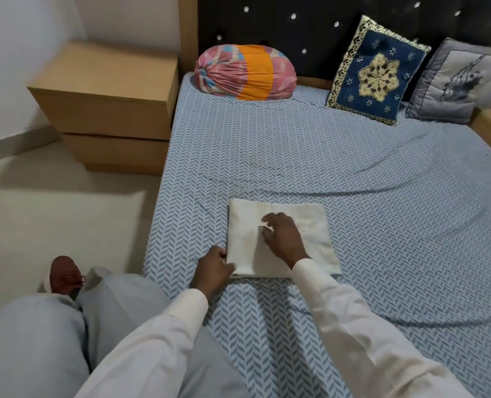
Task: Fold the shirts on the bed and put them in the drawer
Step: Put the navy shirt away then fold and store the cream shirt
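Note:
A cream shirt [301, 225], folded into a flat rectangle, lies on the blue patterned bed sheet [382, 196] near the bed's left front side. My left hand [214, 267] grips the shirt's near left corner, thumb on top. On top of the shirt's middle rests my right hand [283, 237], its fingers curled and pinching a small fold of the cloth. Both arms wear white sleeves.
A tan two-drawer bedside cabinet [106, 104] stands on the floor left of the bed, both drawers shut. Against the dark headboard lie a pink and orange bolster [244, 71], a blue embroidered cushion [377, 71] and a grey cushion [453, 81]. My knees and a red shoe [64, 274] are at lower left.

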The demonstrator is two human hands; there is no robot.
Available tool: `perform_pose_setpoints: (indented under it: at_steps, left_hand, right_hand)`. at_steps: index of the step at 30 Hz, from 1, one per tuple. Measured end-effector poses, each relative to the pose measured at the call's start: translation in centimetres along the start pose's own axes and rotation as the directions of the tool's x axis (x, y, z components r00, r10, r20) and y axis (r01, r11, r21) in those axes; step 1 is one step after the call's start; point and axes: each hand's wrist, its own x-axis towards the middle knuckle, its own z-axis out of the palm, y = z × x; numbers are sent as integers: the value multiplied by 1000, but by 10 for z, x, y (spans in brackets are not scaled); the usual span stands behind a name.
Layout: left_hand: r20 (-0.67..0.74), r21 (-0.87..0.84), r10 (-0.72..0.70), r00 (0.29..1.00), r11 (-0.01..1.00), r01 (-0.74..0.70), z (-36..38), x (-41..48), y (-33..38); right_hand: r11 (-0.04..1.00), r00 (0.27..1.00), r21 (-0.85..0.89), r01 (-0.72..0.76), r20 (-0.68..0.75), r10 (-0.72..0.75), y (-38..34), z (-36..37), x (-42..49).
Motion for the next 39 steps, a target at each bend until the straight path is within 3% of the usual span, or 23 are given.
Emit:
perform_pose_setpoints:
  at_steps: [2,4,7,13,17,22,25,27,29,31,33,34,36,39]
  left_hand:
    - [7,4,5,1000,1000,-5,-2,0,-1]
    - [3,17,21,1000,1000,-21,-3,1,-3]
    - [-1,20,26,1000,999,-26,0,0,-4]
    - [12,41,-7,1000,999,7,0,3,-3]
    - [54,0,-45,998,999,45,-4,6,-2]
    - [197,-336,-112,974,926,174,-31,-3,14]
    - [189,-410,-94,978,897,165,-77,-4,14]
    - [106,-435,-116,988,888,151,-122,2,2]
    - [-9,-378,-131,991,918,118,-164,10,-13]
    - [-166,-121,-118,979,988,99,-190,19,-30]
    - [-306,180,-61,950,976,121,-192,22,-36]
    - [-342,235,-14,940,967,100,-184,22,-34]
    - [-310,238,90,946,971,-14,-159,22,-24]
    - [-120,282,201,972,946,-161,-110,21,-6]
  right_hand:
    - [988,978,81,134,147,-145,-22,19,7]
    - [978,944,54,203,255,-210,-37,36,21]
    - [982,926,-12,186,335,-172,-46,52,50]
    - [997,950,-67,-23,309,42,-58,62,103]
    - [982,910,-171,-82,389,143,-60,57,119]
    - [941,850,-335,-56,479,220,-75,40,137]
    - [949,882,-310,-52,431,189,-104,46,147]
    - [971,925,-237,-36,361,122,-136,56,153]
    - [991,960,-135,-28,274,64,-166,64,155]
    - [1000,972,-15,2,236,2,-189,72,152]
    - [991,954,51,121,269,-130,-197,76,146]
    - [980,927,61,188,319,-197,-196,78,143]
    - [965,851,46,257,462,-248,-182,78,133]
    - [957,788,-56,285,581,-201,-142,66,124]
